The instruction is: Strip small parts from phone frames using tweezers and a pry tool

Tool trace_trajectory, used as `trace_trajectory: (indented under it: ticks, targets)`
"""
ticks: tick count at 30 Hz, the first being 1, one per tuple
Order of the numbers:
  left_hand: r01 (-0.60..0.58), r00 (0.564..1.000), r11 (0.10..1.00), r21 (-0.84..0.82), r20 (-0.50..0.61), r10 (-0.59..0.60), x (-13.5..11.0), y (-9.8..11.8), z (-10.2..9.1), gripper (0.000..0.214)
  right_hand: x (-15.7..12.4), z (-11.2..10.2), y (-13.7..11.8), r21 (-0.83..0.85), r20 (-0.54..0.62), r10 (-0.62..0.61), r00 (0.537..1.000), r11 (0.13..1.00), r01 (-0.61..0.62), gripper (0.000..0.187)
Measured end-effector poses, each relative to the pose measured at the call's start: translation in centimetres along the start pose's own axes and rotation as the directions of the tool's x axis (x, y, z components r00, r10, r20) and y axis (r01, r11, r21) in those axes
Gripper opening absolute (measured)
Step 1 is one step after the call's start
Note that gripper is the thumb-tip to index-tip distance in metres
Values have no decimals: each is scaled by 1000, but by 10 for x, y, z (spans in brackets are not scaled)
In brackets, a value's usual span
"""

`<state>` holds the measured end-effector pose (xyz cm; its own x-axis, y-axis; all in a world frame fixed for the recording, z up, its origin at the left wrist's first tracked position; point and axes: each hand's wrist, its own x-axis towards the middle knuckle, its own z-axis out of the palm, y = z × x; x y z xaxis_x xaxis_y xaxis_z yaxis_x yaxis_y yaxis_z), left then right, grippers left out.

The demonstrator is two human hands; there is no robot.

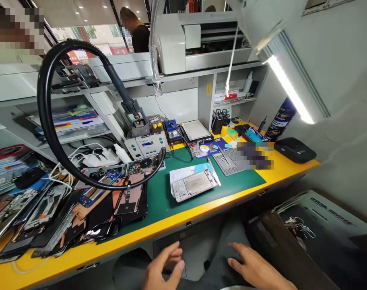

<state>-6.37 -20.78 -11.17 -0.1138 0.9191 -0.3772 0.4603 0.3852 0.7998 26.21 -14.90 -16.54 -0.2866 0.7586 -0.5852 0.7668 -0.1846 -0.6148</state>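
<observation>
Below the front edge of the bench, over my lap, my left hand is raised with thumb and fingers apart and nothing between them. My right hand hovers over my other leg, its fingers loosely spread and holding nothing. Neither touches anything on the bench. Nearest in front of them, a phone's bare silver frame rests on a white and light-blue sheet. Under these lies a green mat. Tweezers lie along the sheet's right side.
A hot-air station stands behind, its black hose looping over the left side. Phone parts pile up at left. A grey perforated pad, spray can and black case sit right. Keys lie on a box. A lamp hangs overhead.
</observation>
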Motion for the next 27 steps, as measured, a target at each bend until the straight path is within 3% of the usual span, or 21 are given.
trace_trajectory:
  ticks: [2, 3, 4, 6, 11, 14, 23, 27]
  targets:
    - [-252, 946, 960, 120, -177, 271, 8, 33, -14, 43, -16, -1, -16, 130, 10, -98, 995, 987, 96, 51]
    - [-345, 880, 905, 248, -250, 404, 14, 51, -23, 40, -23, 0, -24, 189, 4, -147, 989, 971, 144, 51]
    - [-405, 808, 826, 392, -269, 524, 21, 69, -32, 40, -29, 2, -32, 240, -7, -190, 982, 953, 186, 50]
    - [-445, 765, 750, 489, -229, 602, 40, 99, -48, 44, -40, 6, -45, 306, -33, -239, 970, 922, 238, 49]
    - [-491, 782, 619, 612, -2, 623, 87, 138, -64, 82, -64, 9, -62, 350, -85, -285, 955, 889, 297, 42]
    - [-496, 806, 587, 640, 88, 585, 104, 146, -66, 85, -71, -1, -65, 371, -132, -290, 948, 872, 318, 40]
    - [-507, 806, 594, 624, 100, 583, 108, 145, -66, 74, -51, -70, -72, 405, -325, -288, 901, 818, 408, 44]
    - [-523, 786, 604, 601, 65, 615, 109, 135, -68, 73, -38, -83, -71, 393, -370, -285, 884, 814, 427, 48]
